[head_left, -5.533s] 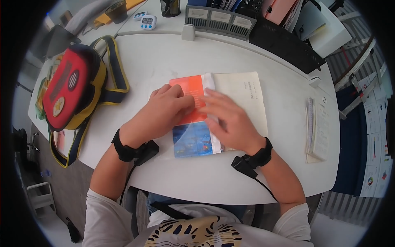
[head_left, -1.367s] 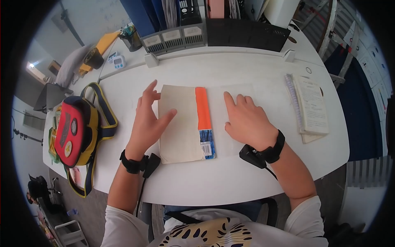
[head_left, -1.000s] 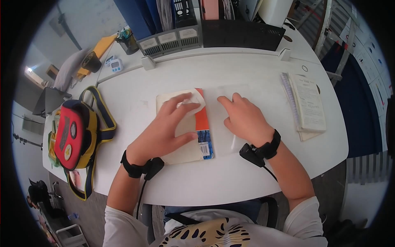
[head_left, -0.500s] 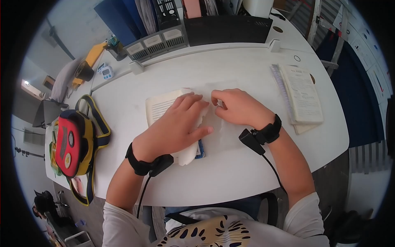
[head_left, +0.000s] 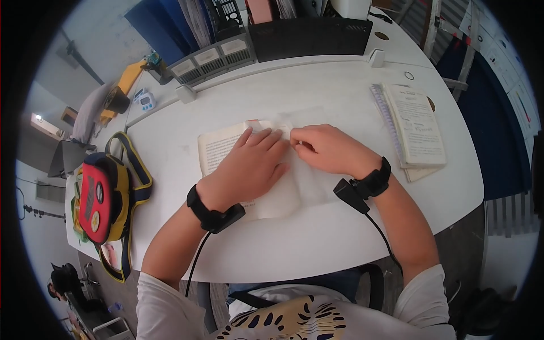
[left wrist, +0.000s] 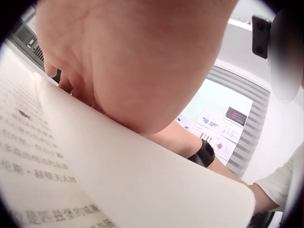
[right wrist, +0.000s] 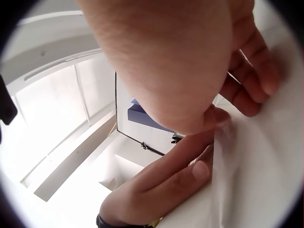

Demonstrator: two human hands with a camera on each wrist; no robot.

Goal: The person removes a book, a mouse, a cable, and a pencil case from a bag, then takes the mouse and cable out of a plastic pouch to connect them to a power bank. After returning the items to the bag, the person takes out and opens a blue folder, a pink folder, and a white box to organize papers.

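Note:
An opened book (head_left: 212, 152) with printed pages lies in front of me in the head view. My left hand (head_left: 246, 161) rests across its pages, fingers extended toward the far right. In the left wrist view a curved blank leaf (left wrist: 156, 175) rises below the palm, beside a page of print. A clear plastic book cover (head_left: 323, 184) spreads out under the book's right side. My right hand (head_left: 334, 148), fingers curled, pinches its edge near the left fingertips. The right wrist view shows the thumb at a creased strip of the film (right wrist: 228, 156).
A spiral notebook and a booklet (head_left: 416, 127) lie at the right. A red and yellow bag (head_left: 99, 198) with straps stands at the left edge. Behind are a desk divider rail (head_left: 272, 69), a grey file rack (head_left: 212, 59) and a small timer (head_left: 147, 101).
The book, earlier showing its blank side with an orange and blue strip, now shows printed pages. The left hand has moved right onto it; the right hand has curled its fingers at the plastic.

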